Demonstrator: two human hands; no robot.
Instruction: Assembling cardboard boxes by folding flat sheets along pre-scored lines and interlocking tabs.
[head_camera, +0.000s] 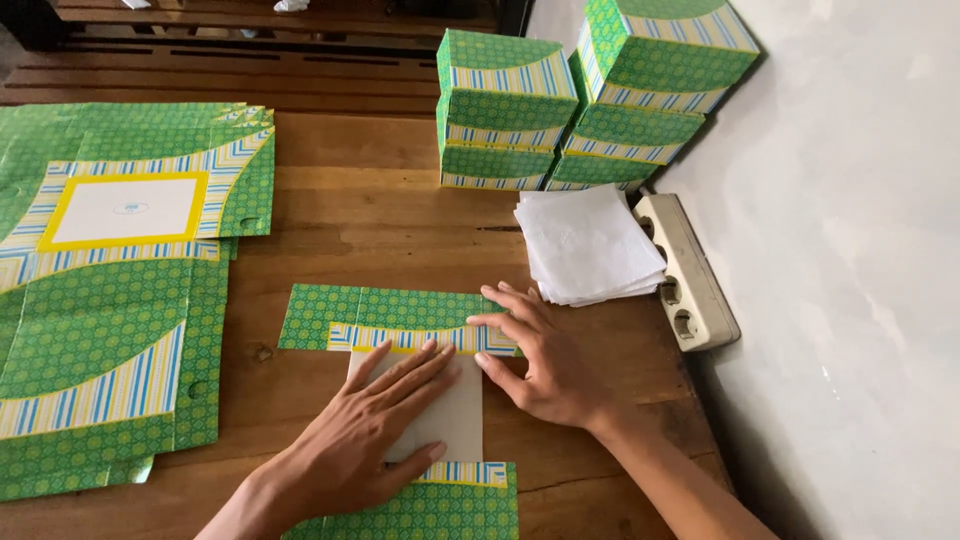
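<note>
**Head view: two hands flat on an unfolded box blank**

Head view, looking down on a wooden table (400, 210) set against a white wall (860, 250).

- Left hand (365, 430): open, palm down, fingers spread, pressing on the white middle panel of the box blank (390, 318). It grips nothing.
- Right hand (540, 360): open, palm down, fingers stretched leftward over the blank's striped band, just beside the left hand's fingertips. It grips nothing.
- Box blank: green patterned card with blue, yellow and white stripes, lying flat near the table's front edge, between the two forearms. Its far flap points toward the wall end; its near flap runs off the bottom of the view.
- Flat sheets (110, 300): a stack of the same green card, unfolded, at the left of the table, well apart from the hands. The top one shows a white panel framed in yellow.
- Paper stack (585, 245): white squares, loosely piled, just beyond the right hand.
- Boxes (580, 100): finished green ones, stacked in two columns at the far right corner, touching the wall.
- Power strip (685, 270): cream, lying along the wall beside the paper stack.
</note>
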